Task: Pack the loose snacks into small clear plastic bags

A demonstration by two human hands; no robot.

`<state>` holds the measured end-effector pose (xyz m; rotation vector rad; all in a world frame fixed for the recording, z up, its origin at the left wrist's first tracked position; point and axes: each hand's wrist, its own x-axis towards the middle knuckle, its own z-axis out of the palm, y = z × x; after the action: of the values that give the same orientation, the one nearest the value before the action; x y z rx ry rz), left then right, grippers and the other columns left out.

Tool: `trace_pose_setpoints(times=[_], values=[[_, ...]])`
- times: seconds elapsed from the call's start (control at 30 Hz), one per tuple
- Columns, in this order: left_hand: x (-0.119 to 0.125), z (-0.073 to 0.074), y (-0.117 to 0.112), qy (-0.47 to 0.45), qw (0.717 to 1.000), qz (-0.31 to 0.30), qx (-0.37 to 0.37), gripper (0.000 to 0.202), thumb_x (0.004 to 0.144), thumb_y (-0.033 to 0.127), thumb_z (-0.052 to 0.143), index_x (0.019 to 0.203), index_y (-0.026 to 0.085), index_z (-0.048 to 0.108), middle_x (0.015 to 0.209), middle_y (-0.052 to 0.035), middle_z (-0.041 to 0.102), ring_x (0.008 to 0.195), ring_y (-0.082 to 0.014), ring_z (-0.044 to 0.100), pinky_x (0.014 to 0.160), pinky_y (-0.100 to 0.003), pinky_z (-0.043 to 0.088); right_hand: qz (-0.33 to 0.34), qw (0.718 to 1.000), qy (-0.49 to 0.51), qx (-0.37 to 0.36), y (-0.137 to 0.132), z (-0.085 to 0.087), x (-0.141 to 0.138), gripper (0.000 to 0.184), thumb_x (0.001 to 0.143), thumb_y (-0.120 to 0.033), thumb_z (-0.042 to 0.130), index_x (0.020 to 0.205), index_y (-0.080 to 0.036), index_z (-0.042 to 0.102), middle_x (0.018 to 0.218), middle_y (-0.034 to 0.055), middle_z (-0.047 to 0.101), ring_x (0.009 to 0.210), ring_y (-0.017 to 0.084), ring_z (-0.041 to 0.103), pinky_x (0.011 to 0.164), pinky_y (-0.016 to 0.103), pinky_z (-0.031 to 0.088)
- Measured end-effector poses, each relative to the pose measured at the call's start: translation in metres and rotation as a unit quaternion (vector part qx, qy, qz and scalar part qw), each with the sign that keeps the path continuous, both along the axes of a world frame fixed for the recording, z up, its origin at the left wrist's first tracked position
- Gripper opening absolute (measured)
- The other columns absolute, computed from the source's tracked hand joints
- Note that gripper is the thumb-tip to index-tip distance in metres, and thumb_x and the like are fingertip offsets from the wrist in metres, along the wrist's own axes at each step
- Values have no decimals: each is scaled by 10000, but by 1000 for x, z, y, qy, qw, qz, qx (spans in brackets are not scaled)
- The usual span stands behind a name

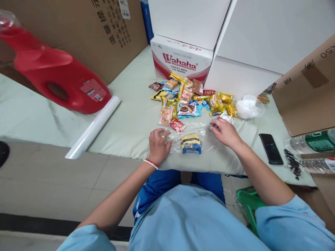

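Note:
A clear plastic sheet or bag (204, 134) lies flat between my hands, with a yellow-and-blue snack packet (191, 143) in the middle; whether it is inside or on top, I cannot tell. At the plastic's left edge rests my left hand (159, 144), fingers bent, thumb and forefinger apart. My right hand (226, 132) reaches to the plastic's upper right, its fingertips closed on a small bluish packet mostly hidden by them. Just behind those fingers is a white-and-red packet (227, 117). A red packet (178, 126) touches the plastic's upper edge.
A pile of wrapped snacks (187, 99) sits before the Wahaha box (181, 61). Right are a crumpled plastic bag (250, 106), a phone (271, 149) and plastic bottles (320, 141). Left are a white roll (92, 129) and a big red jug (60, 76).

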<state>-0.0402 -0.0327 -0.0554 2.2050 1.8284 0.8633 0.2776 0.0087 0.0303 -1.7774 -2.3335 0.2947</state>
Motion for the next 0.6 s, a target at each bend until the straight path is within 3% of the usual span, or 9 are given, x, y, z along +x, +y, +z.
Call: trace_pose_setpoints(times=[0.1,0.2,0.27,0.33,0.43,0.53,0.6], values=[[3,8,-2,38,997,-60,18,369,948,237,513,1270,295,685,1476,-104,511,1441,-312,387,1172,-539,341,66,997,-24,-15,31,-2,-37,405,979,-318,558,1327,-131,645,1282,158,679,1205,283,592,1042,367,424],[8,15,2,81,989,-126,13,430,950,162,490,1265,362,703,1579,-24,459,1547,-280,262,1247,-563,209,80,989,-59,-106,58,-13,-68,521,916,-344,683,1367,-94,610,1245,178,697,1136,285,618,961,337,440],[10,16,5,98,983,-154,4,430,938,145,515,1241,371,723,1606,-4,449,1572,-283,227,1268,-584,136,83,981,-70,-160,69,-17,-80,462,881,-319,726,1285,-102,666,1108,137,744,993,250,653,844,289,444],[11,15,7,101,981,-165,-5,418,919,138,552,1207,371,744,1616,-1,448,1580,-294,220,1274,-596,100,97,975,-68,-185,72,-13,-85,282,900,-263,686,1147,-134,732,982,76,763,869,198,655,756,249,421],[12,9,6,77,983,-167,-2,386,895,119,587,1138,353,772,1615,-14,453,1579,-307,229,1270,-606,101,147,973,-40,-173,61,2,-82,205,952,-222,581,1044,-166,756,885,25,752,778,158,627,702,231,388],[16,2,2,32,986,-163,8,334,897,108,583,1062,323,779,1578,-38,489,1561,-321,264,1249,-632,135,195,972,-54,-118,30,15,-79,273,983,-225,527,1138,-174,746,895,57,743,818,187,616,717,258,379],[20,-2,-1,-1,988,-153,4,281,901,113,576,1033,280,759,1522,-75,526,1527,-324,325,1228,-615,228,227,963,-104,-100,4,18,-80,333,1013,-237,497,1266,-210,711,934,86,736,896,219,604,736,279,380]])
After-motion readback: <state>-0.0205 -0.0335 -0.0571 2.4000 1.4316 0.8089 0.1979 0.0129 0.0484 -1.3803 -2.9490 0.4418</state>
